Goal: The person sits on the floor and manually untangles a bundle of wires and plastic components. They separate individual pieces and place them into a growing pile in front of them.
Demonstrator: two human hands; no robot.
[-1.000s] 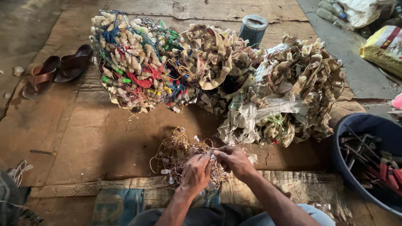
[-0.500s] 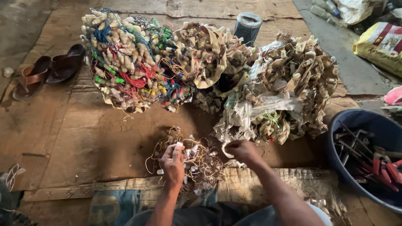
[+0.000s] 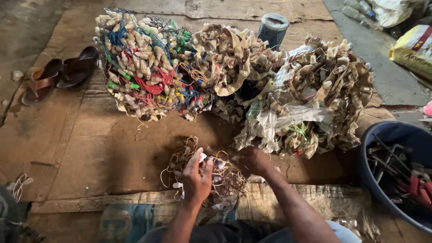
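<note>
A: From the head camera, what do the hands have?

B: The left hand (image 3: 196,176) sits at about six o'clock in the view, fingers pinched shut on a small white piece (image 3: 202,157) that rises from the small wire tangle (image 3: 211,173) on the floor. The right hand (image 3: 252,160) is at its two o'clock, curled down into the far edge of the same tangle; whether it grips anything I cannot tell. The hands are apart, with the tangle between them.

A: And around them?

B: At twelve o'clock from the tangle lies a big heap: a bundle with coloured wires (image 3: 146,63) at eleven, a tan, dusty bundle (image 3: 310,94) at one. A dark cylinder (image 3: 272,28) stands behind the heap. A pair of brown sandals (image 3: 58,77) lies at ten o'clock, well apart. A blue tub (image 3: 396,171) holding metal bits sits at three o'clock. Everything rests on brown cardboard sheets (image 3: 90,148).
</note>
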